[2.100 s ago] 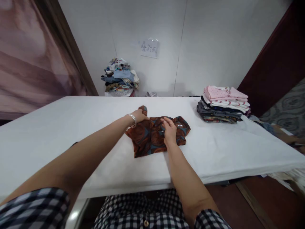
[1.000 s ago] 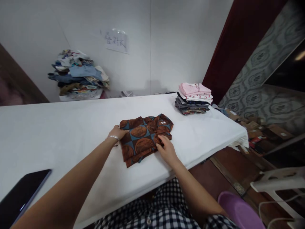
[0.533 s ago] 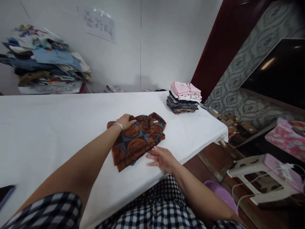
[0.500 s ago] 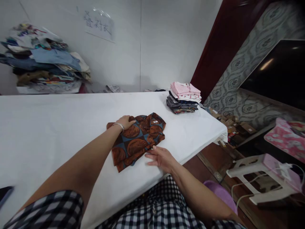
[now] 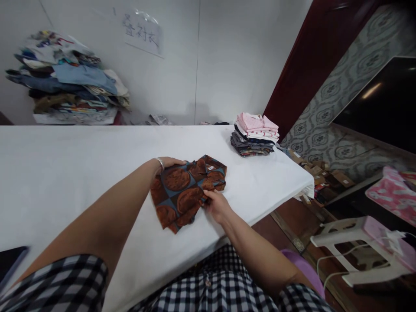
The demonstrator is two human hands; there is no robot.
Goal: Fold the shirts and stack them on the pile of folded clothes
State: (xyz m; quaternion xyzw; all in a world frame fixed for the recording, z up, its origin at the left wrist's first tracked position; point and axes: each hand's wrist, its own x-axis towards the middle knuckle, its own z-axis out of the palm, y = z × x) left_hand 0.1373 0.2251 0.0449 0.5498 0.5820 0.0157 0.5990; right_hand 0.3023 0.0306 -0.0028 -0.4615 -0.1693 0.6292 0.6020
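A folded brown and blue patterned shirt (image 5: 185, 190) lies on the white table (image 5: 65, 173), lifted a little off the cloth. My left hand (image 5: 169, 163), with a silver bracelet at the wrist, is tucked under the shirt's far left edge, its fingers hidden by the fabric. My right hand (image 5: 216, 204) grips the shirt's near right edge, fingers closed on the cloth.
A stack of folded clothes (image 5: 255, 138) with a pink top sits at the table's far right corner. A heap of unfolded garments (image 5: 68, 86) is piled at the back left. A dark phone (image 5: 11, 260) lies at the near left edge. A white stool (image 5: 354, 242) stands on the floor at right.
My right hand, lying open on the table beside the shirt half a second ago, has closed on the shirt's edge. My left hand has slid under the shirt, which is now raised slightly.
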